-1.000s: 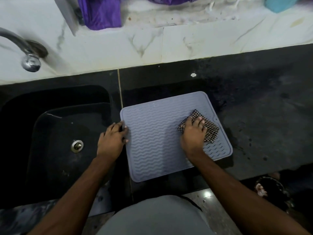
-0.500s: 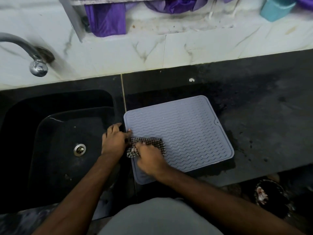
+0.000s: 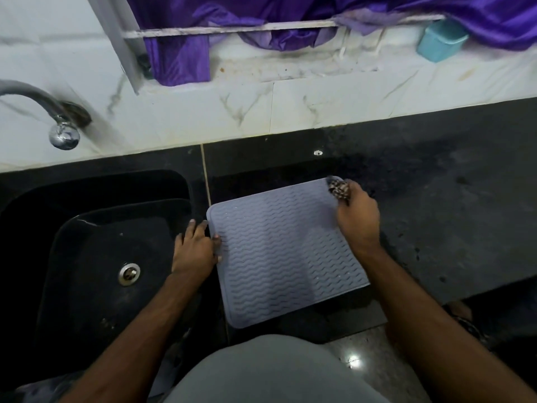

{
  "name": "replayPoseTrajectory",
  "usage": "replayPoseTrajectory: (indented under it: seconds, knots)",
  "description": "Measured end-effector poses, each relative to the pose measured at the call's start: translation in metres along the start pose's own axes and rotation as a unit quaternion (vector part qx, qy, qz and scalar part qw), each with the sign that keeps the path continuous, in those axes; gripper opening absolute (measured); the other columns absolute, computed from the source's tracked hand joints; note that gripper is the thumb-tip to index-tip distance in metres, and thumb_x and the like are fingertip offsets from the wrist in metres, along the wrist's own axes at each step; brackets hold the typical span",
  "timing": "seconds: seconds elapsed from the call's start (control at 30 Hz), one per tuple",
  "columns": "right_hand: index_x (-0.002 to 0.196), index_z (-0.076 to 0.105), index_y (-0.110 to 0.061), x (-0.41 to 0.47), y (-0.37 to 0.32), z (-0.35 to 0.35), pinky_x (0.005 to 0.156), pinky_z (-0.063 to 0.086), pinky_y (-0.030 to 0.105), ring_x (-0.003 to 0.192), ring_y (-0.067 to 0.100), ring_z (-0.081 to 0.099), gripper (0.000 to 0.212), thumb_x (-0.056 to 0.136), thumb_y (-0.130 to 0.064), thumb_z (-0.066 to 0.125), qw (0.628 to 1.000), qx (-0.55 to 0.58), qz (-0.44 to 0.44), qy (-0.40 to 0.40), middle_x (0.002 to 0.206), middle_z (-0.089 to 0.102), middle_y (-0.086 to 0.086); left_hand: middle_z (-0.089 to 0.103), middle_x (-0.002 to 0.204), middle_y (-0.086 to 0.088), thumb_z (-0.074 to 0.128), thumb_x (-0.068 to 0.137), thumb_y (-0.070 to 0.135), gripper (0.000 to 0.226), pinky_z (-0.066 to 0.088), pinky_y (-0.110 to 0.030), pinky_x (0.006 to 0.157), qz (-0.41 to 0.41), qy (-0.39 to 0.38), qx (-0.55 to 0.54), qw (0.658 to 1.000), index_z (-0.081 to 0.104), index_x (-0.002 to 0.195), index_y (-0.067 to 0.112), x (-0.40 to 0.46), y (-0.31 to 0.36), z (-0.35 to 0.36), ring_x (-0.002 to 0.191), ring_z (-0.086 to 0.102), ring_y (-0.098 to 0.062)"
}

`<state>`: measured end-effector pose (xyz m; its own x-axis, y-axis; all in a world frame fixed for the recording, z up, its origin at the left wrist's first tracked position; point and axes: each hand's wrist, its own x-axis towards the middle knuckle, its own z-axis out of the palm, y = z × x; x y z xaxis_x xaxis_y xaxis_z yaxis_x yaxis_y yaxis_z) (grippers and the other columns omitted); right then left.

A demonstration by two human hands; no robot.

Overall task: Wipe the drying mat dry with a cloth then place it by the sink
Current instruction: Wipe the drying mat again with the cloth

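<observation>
The black sink [image 3: 96,257] was left of the drying mat [image 3: 279,251]. The left hand [image 3: 194,251] lay fairly flat at the mat's left edge, fingertips pressing it down. The grey mat lay flat on the dark counter [image 3: 450,216]. At the mat's far right corner, the right hand [image 3: 359,216] had its fingers curled around a bunched checked cloth [image 3: 337,189]. No writing could be read.

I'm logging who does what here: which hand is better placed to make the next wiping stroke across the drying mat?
The right hand. It already grips the checked cloth at the far right corner of the drying mat. The left hand holds no cloth; it rests on the mat's left edge beside the sink, steadying it.
</observation>
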<state>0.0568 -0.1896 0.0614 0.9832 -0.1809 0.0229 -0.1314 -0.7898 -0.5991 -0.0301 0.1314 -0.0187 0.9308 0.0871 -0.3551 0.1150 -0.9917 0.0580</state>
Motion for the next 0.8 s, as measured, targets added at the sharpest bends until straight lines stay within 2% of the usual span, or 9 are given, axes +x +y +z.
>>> replayPoseTrajectory:
  seconds: [0.07, 0.13, 0.23, 0.3, 0.4, 0.53, 0.67, 0.73, 0.8]
  knots:
    - [0.139, 0.051, -0.012, 0.022, 0.021, 0.014, 0.106, 0.044, 0.048, 0.122, 0.035, 0.058, 0.047, 0.092, -0.013, 0.053, 0.994, -0.112, -0.001, 0.0, 0.131, 0.062, 0.015, 0.015, 0.166, -0.006, 0.067, 0.092, 0.042, 0.059, 0.019, -0.053, 0.122, 0.005, -0.005, 0.002, 1.0, 0.048, 0.147, 0.03, 0.003, 0.0, -0.001, 0.154, 0.007, -0.03]
    - [0.146, 0.041, -0.004, 0.033, 0.039, 0.038, 0.112, 0.037, 0.049, 0.133, 0.038, 0.047, 0.057, 0.091, -0.014, 0.052, 0.982, -0.174, 0.022, -0.065, 0.146, 0.048, 0.022, 0.012, 0.167, -0.006, 0.066, 0.093, 0.042, 0.059, 0.018, -0.053, 0.122, 0.005, -0.009, -0.003, 1.0, 0.048, 0.148, 0.029, 0.005, -0.002, 0.0, 0.155, 0.006, -0.03]
    - [0.15, 0.03, 0.001, 0.033, 0.046, 0.082, 0.117, 0.029, 0.05, 0.142, 0.043, 0.031, 0.056, 0.098, -0.016, 0.044, 0.96, -0.25, 0.046, -0.12, 0.155, 0.03, 0.03, 0.009, 0.168, -0.005, 0.062, 0.095, 0.044, 0.059, 0.016, -0.053, 0.122, -0.006, -0.014, -0.014, 1.0, 0.046, 0.15, 0.029, 0.003, -0.003, 0.002, 0.155, 0.005, -0.029]
    - [0.151, 0.025, 0.004, 0.03, 0.037, 0.103, 0.117, 0.029, 0.05, 0.143, 0.045, 0.03, 0.054, 0.102, -0.018, 0.038, 0.95, -0.284, 0.047, -0.117, 0.155, 0.028, 0.033, 0.008, 0.168, -0.005, 0.061, 0.096, 0.044, 0.059, 0.016, -0.053, 0.122, -0.007, -0.018, -0.01, 1.0, 0.044, 0.151, 0.031, 0.002, -0.003, 0.001, 0.155, 0.005, -0.03]
    - [0.147, 0.03, 0.008, 0.021, 0.016, 0.117, 0.113, 0.035, 0.051, 0.137, 0.046, 0.038, 0.051, 0.103, -0.016, 0.034, 0.941, -0.311, 0.027, -0.128, 0.149, 0.034, 0.037, 0.006, 0.168, -0.007, 0.061, 0.097, 0.042, 0.059, 0.017, -0.053, 0.121, 0.004, -0.019, 0.012, 1.0, 0.04, 0.152, 0.034, 0.001, -0.001, -0.001, 0.154, 0.005, -0.031]
    - [0.136, 0.045, 0.002, -0.012, -0.023, 0.123, 0.101, 0.049, 0.047, 0.123, 0.039, 0.051, 0.041, 0.099, -0.016, 0.043, 0.946, -0.28, -0.044, -0.159, 0.136, 0.05, 0.029, 0.005, 0.168, -0.007, 0.063, 0.095, 0.042, 0.062, 0.016, -0.052, 0.123, 0.0, -0.028, 0.007, 1.0, 0.04, 0.152, 0.034, 0.004, -0.001, -0.002, 0.155, 0.004, -0.03]
    - [0.143, 0.037, 0.006, -0.063, -0.066, 0.143, 0.108, 0.044, 0.048, 0.135, 0.042, 0.043, 0.046, 0.1, -0.011, 0.035, 0.938, -0.246, -0.114, -0.215, 0.148, 0.039, 0.033, 0.005, 0.168, -0.005, 0.056, 0.099, 0.043, 0.054, 0.015, -0.052, 0.123, -0.012, -0.019, -0.009, 1.0, 0.044, 0.151, 0.031, 0.005, 0.0, 0.0, 0.155, 0.002, -0.029]
    - [0.145, 0.035, 0.005, -0.09, -0.087, 0.151, 0.112, 0.039, 0.046, 0.138, 0.041, 0.039, 0.05, 0.099, -0.012, 0.038, 0.929, -0.226, -0.159, -0.245, 0.15, 0.036, 0.031, 0.005, 0.169, -0.003, 0.041, 0.105, 0.043, 0.044, 0.013, -0.054, 0.122, -0.024, 0.006, -0.017, 1.0, 0.048, 0.148, 0.034, 0.0, 0.002, -0.001, 0.155, -0.002, -0.03]
    - [0.149, 0.032, 0.001, -0.113, -0.098, 0.157, 0.118, 0.029, 0.045, 0.141, 0.04, 0.034, 0.059, 0.093, -0.012, 0.047, 0.913, -0.192, -0.218, -0.287, 0.152, 0.035, 0.028, 0.001, 0.169, -0.001, 0.037, 0.106, 0.042, 0.04, 0.009, -0.056, 0.121, -0.032, 0.023, -0.025, 0.999, 0.049, 0.145, 0.041, -0.008, 0.004, -0.001, 0.155, -0.007, -0.032]
